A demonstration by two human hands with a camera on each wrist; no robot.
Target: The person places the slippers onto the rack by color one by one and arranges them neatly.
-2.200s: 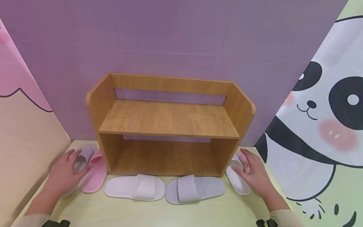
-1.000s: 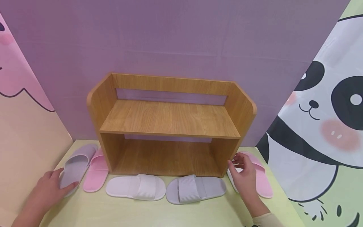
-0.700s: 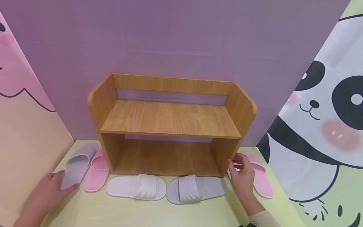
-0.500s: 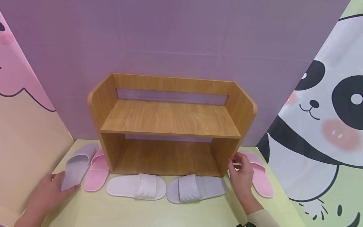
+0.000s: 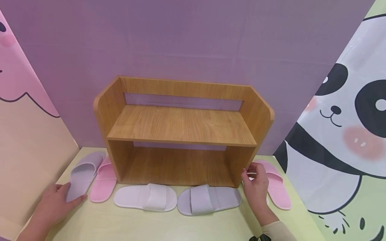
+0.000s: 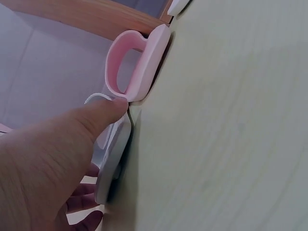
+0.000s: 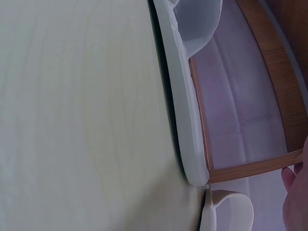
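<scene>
Purple backdrop (image 5: 181, 40) rises beyond the table (image 5: 150, 227) and wooden rack (image 5: 181, 126). Left of the rack, the left hand (image 5: 52, 206) holds a grey slipper's (image 5: 79, 184) near end between thumb and fingers; the right hand (image 5: 256, 187) pinches the rack's right edge. Apparently a positioning step, calling next for steady pressure.

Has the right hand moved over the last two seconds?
Yes. In the head view, the right hand has shifted left, toward the right end of the wooden rack.
</scene>
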